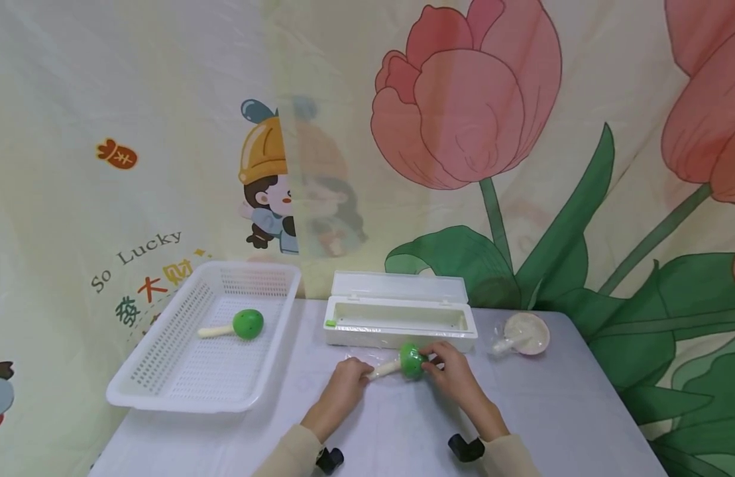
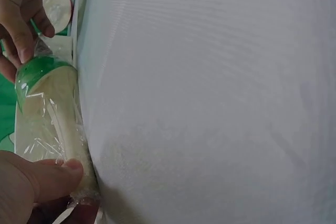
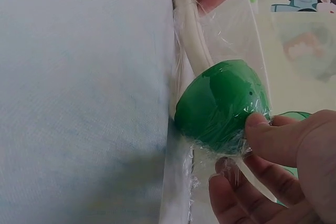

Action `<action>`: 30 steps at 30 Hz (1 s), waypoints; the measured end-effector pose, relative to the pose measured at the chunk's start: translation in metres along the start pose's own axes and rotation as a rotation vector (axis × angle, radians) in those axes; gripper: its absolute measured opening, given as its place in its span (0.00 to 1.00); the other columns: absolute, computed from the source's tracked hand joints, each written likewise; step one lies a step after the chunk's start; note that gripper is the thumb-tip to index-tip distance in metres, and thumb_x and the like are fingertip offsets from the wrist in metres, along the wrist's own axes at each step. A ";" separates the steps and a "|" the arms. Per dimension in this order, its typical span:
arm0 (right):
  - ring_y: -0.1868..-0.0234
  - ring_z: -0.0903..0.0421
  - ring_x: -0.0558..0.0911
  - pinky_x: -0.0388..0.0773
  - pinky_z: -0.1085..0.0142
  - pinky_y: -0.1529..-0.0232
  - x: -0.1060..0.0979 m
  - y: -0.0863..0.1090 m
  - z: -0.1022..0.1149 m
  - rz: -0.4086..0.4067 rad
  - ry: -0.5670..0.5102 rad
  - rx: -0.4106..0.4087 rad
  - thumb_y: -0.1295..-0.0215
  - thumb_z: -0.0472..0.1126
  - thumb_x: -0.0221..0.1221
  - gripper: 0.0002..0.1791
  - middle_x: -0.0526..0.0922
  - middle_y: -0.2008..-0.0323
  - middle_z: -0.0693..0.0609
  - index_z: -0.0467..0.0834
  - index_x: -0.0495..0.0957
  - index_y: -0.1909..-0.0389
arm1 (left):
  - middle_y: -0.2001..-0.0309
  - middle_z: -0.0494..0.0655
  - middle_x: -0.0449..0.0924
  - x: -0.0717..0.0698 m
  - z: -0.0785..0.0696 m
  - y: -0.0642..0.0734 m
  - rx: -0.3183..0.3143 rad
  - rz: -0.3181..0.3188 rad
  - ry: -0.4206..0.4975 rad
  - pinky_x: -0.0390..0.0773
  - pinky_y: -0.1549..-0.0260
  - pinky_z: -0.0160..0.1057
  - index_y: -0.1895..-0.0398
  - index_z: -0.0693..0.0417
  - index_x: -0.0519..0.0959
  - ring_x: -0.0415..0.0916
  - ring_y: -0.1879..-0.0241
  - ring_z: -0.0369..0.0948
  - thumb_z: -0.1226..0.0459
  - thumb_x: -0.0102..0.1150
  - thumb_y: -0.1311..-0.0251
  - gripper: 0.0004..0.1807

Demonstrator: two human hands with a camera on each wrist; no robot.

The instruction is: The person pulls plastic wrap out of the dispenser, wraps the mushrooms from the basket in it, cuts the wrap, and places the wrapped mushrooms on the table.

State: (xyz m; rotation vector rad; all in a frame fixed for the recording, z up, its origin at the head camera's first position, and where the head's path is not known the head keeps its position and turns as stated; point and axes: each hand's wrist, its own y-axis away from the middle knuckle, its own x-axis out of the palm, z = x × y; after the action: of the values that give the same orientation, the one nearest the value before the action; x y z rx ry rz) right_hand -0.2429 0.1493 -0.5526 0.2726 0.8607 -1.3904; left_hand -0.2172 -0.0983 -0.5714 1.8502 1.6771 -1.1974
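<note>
A toy mushroom (image 1: 411, 362) with a green cap and a pale stem lies slanted between both hands, wrapped in clear plastic film (image 2: 44, 142). My left hand (image 1: 346, 386) pinches the stem's end through the film, thumb on top in the left wrist view. At the other end my right hand (image 1: 458, 379) holds the cap (image 3: 218, 106), thumb on its side and fingers curled at the gathered film below. Just behind the hands stands a long white box (image 1: 397, 339) with its lid raised and a small green tab at its left end.
On the left, a white perforated basket (image 1: 179, 401) holds another green-capped mushroom (image 1: 248, 324), its stem pointing left. A round pale dish (image 1: 540, 331) with clear film and a pale stem-like piece lies at the right rear. A printed curtain (image 1: 343, 132) hangs behind the table.
</note>
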 end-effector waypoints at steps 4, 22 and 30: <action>0.61 0.53 0.85 0.84 0.65 0.62 0.000 0.000 0.001 -0.005 0.001 -0.006 0.44 0.25 0.71 0.14 0.84 0.58 0.47 0.43 0.84 0.60 | 0.65 0.53 0.87 0.000 0.001 0.001 0.012 -0.024 0.026 0.84 0.59 0.43 0.61 0.64 0.88 0.84 0.62 0.47 0.79 0.70 0.49 0.12; 0.54 0.47 0.84 0.84 0.49 0.54 -0.013 -0.002 0.008 0.084 0.078 -0.038 0.38 0.30 0.68 0.10 0.86 0.56 0.48 0.42 0.85 0.56 | 0.62 0.49 0.87 -0.037 0.021 0.001 0.015 -0.269 -0.001 0.82 0.62 0.43 0.61 0.57 0.87 0.82 0.62 0.46 0.73 0.71 0.45 0.09; 0.50 0.48 0.84 0.83 0.49 0.52 -0.020 -0.005 0.017 0.104 0.082 -0.016 0.35 0.32 0.66 0.08 0.85 0.55 0.48 0.44 0.86 0.57 | 0.60 0.54 0.86 -0.062 0.039 -0.013 -0.003 -0.454 0.004 0.81 0.62 0.47 0.58 0.60 0.87 0.82 0.62 0.52 0.73 0.73 0.47 0.12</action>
State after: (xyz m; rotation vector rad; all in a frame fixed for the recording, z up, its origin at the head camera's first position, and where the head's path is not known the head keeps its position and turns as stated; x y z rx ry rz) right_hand -0.2405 0.1523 -0.5268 0.3585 0.9123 -1.2825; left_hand -0.2384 -0.1632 -0.5419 1.5103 2.1732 -1.3522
